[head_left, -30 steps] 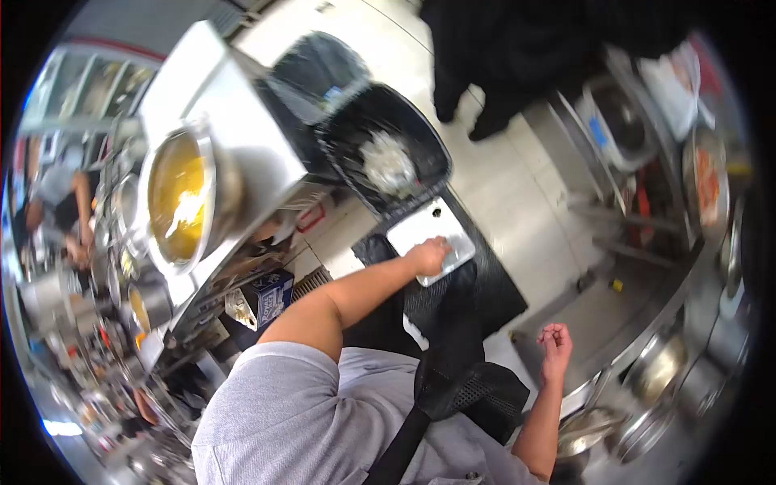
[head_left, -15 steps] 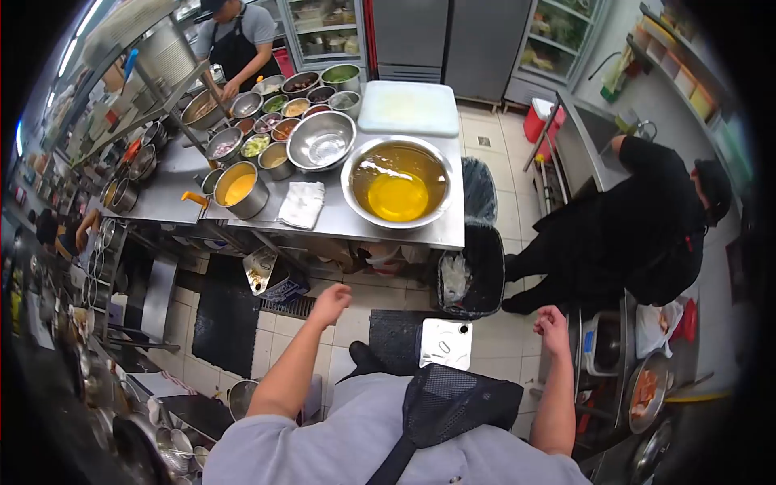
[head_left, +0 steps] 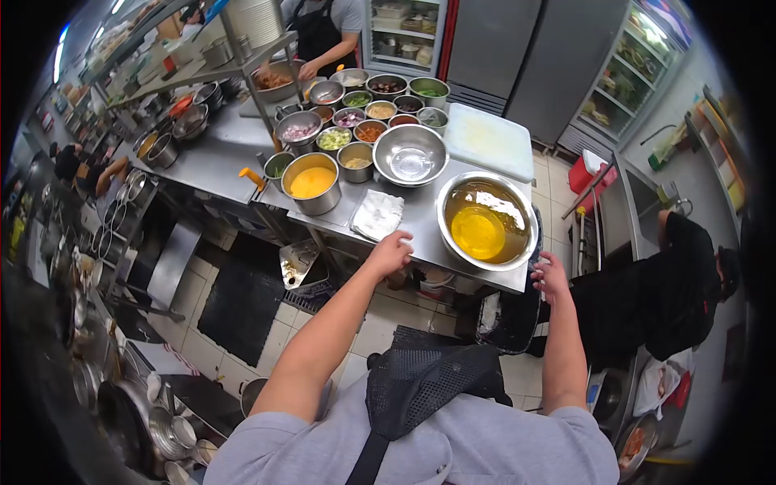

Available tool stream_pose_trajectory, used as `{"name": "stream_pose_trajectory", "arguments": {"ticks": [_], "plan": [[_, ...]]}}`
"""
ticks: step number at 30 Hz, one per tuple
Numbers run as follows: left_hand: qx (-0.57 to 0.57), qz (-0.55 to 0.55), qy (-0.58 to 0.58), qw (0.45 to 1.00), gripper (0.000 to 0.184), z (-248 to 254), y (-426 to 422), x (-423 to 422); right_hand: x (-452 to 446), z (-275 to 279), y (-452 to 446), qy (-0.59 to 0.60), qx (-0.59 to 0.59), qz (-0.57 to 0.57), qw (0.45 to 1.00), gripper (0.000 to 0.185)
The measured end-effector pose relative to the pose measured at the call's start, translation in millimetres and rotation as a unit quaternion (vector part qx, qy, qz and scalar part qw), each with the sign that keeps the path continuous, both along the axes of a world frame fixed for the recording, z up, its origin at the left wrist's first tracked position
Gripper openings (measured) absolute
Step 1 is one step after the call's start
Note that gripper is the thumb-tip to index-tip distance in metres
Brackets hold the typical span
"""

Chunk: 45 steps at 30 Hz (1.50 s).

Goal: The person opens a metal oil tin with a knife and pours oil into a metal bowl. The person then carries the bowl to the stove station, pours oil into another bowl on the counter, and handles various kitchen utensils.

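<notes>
A large metal bowl [head_left: 525, 240] of clear yellow liquid, like oil, sits at the near right corner of the steel table [head_left: 416, 214]. My left hand [head_left: 390, 254] hangs at the table's front edge, just below a folded white cloth [head_left: 378, 215] and left of the bowl. It holds nothing, its fingers loosely apart. Off the bowl's right side is my right hand [head_left: 551, 277], empty, with its fingers spread and slightly bent. Neither hand visibly touches the bowl. Behind the cloth stand an empty metal bowl [head_left: 411, 153] and a pot of orange-yellow liquid [head_left: 310, 182].
Several metal containers of chopped ingredients [head_left: 334, 139] crowd the table's back left, near a white cutting board [head_left: 489, 141]. A black-lined bin [head_left: 517, 327] stands under the right corner. One person [head_left: 323, 36] works behind the table; another, in black [head_left: 647, 279], bends at the right sink.
I have come closer to the table. Both hands have moved forward and up, toward the bowl of yellow liquid, and their fingers are more spread.
</notes>
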<state>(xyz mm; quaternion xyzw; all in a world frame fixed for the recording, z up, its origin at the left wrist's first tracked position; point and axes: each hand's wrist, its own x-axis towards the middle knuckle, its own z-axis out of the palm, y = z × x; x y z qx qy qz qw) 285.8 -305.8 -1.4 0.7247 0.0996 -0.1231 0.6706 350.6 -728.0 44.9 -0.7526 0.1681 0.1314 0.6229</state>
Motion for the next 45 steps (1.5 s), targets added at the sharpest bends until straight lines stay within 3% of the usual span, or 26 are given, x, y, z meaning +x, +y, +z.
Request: {"name": "stream_pose_trajectory", "arguments": {"ticks": [3,7,10,16,21,23,25,29,35,39,42,45], "plan": [[-0.033,0.027,0.026,0.999,0.040,8.1,-21.9,37.1,35.6,6.5,8.1,0.025,0.009,0.003,1.000,0.036],[-0.056,-0.003,0.074,0.996,0.042,11.4,-42.1,78.1,63.6,-4.5,3.2,0.034,-0.045,0.047,0.997,0.020],[-0.105,-0.013,0.084,0.991,0.038,4.4,-50.8,96.1,74.0,-26.0,-3.4,0.043,0.095,0.061,0.993,0.008],[-0.178,-0.012,0.065,0.982,0.042,8.1,-57.9,104.5,96.2,-41.7,-2.9,0.022,0.182,0.057,0.981,0.011],[-0.192,-0.002,0.061,0.980,0.043,5.5,-63.0,103.4,111.1,-38.2,4.6,-0.011,0.191,0.056,0.980,0.009],[-0.188,0.021,0.024,0.982,0.046,-6.9,-68.0,105.9,112.3,-36.1,6.1,-0.036,0.194,0.057,0.979,0.017],[-0.268,0.043,0.026,0.962,0.054,7.9,-70.3,100.8,119.9,-37.0,0.9,-0.041,0.193,0.057,0.979,0.012],[-0.264,0.063,0.021,0.962,0.049,13.3,-61.8,93.0,120.1,12.5,29.3,-0.073,0.186,0.057,0.978,0.008],[-0.329,0.126,-0.032,0.935,0.056,82.1,-27.5,58.1,142.6,60.4,76.8,-0.160,0.178,0.111,0.965,0.013],[-0.318,0.193,-0.107,0.922,0.057,100.2,17.4,29.5,159.6,82.3,127.6,-0.189,0.200,0.198,0.941,0.026],[-0.299,0.247,-0.157,0.908,0.052,126.3,60.8,-9.2,161.6,105.8,186.6,-0.212,0.191,0.279,0.917,0.017],[-0.259,0.298,-0.213,0.894,0.045,155.7,109.0,-60.4,149.4,123.4,261.5,-0.189,0.260,0.374,0.870,0.008]]}}
